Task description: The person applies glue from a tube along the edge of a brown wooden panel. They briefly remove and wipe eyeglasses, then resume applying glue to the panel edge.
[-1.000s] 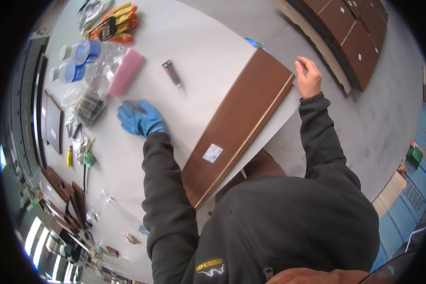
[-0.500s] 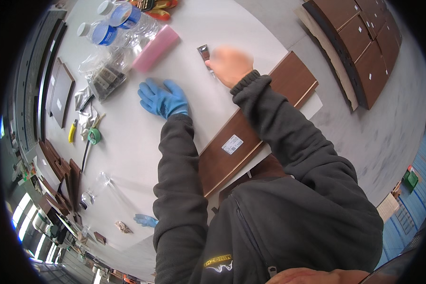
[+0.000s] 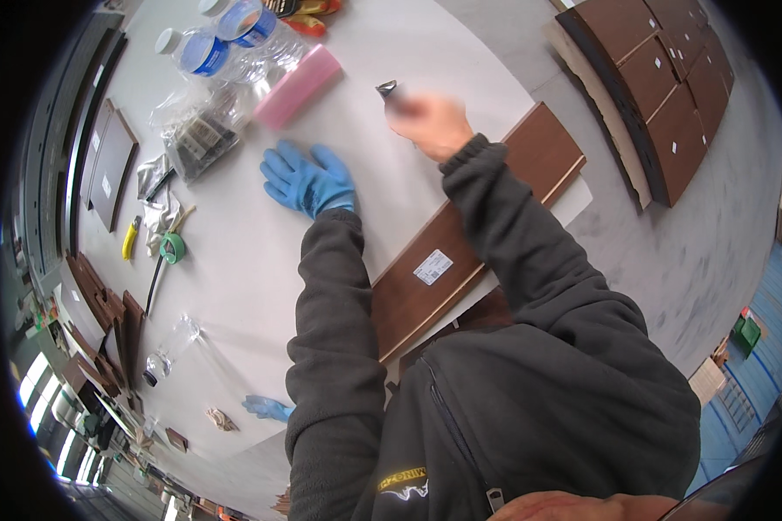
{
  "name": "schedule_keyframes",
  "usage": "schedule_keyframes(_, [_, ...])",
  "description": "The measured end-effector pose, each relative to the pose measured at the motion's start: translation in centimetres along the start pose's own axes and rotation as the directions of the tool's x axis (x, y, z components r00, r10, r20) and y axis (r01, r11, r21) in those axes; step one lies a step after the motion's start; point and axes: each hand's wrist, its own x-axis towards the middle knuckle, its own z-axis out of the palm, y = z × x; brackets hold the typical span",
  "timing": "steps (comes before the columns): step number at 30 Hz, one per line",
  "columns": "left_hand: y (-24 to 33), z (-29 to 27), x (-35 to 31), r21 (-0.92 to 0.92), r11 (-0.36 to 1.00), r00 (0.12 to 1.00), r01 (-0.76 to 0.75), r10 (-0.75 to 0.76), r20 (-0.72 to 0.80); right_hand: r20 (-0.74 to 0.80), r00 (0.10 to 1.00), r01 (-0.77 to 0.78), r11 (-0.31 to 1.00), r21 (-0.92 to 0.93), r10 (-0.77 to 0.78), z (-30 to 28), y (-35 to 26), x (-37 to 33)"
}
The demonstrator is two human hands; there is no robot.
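My left hand wears a blue glove and rests on the white tabletop, fingers spread and holding nothing. My bare right hand, partly blurred, is closed around a small dark tube; only its flat silvery end sticks out past the fingers. In front of my body lies a long brown wooden board with a white label, its far part passing beneath my right forearm. A pink block sits beyond my left hand, next to a clear plastic bag of dark items.
Clear bottles with blue labels are at the far left, near orange gloves. Green tape, a yellow cutter and another blue glove lie on the left. Brown panels are stacked at the right, off the table.
The tube lay along my right fingers and now sits in their grip, mostly covered, with its end tilted up. My left hand stays spread on the table.
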Motion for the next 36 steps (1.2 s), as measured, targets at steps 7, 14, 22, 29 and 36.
schedule_keyframes(7, [-0.4,0.7,-0.2,0.039,0.998,0.998,-0.044,0.046,-0.047,-0.42,0.907,0.055,0.982,0.18,0.026,-15.0,4.9,-9.0])
schedule_keyframes(14, [-0.5,-1.2,-0.3,-0.053,0.997,0.999,-0.053,0.053,-0.009,-0.482,0.854,-0.38,0.867,-0.322,0.195,-22.1,14.5,-12.0])
schedule_keyframes(22, [3.6,-15.9,-16.0,-0.729,0.278,0.746,0.626,0.06,0.663,-0.263,0.954,-0.196,0.962,-0.191,0.142,-21.7,17.6,-10.3])
schedule_keyframes(29, [5.6,-20.3,-26.9,-0.223,0.17,0.165,0.96,0.301,0.939,-0.274,0.961,-0.079,0.99,-0.115,0.045,-22.1,20.5,-11.3])
schedule_keyframes(36, [3.6,-19.8,-31.5,-0.562,0.403,0.52,0.722,0.219,0.826,-0.386,0.923,-0.04,0.997,-0.071,0.009,-24.2,26.5,-18.5])
